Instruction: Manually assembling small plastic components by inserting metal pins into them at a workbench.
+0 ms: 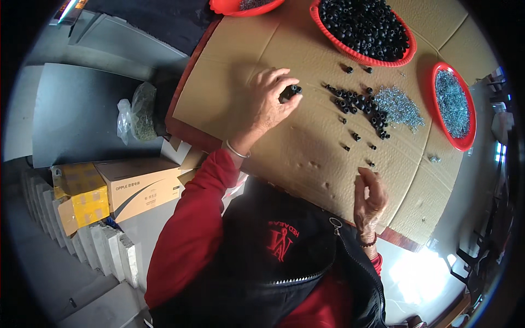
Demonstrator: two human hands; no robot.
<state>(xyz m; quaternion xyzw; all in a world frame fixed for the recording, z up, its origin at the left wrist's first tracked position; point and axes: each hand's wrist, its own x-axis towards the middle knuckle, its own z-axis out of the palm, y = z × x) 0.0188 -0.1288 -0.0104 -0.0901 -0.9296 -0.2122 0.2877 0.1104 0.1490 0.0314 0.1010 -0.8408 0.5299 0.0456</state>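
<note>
My left hand (268,104) is curled round a few small black plastic caps (296,89), whose round hollow ends show between thumb and fingers. It hovers over or rests on the cardboard sheet (219,93); I cannot tell which. My right hand (372,202) is at the near edge of the cardboard with its fingers bent inward. Anything between those fingertips is hidden. Just beyond them lies a single black cap (372,164). Farther off, a loose pile of black caps (355,102) spreads beside a heap of small shiny metal pieces (399,106), perhaps screws.
A red basket (414,46) full of black caps stands at the far side. To the right is a red tray (472,117) of shiny metal pieces; another red dish (219,7) is at the far left. Cardboard boxes (145,188) and plastic bags (143,112) are left of the table.
</note>
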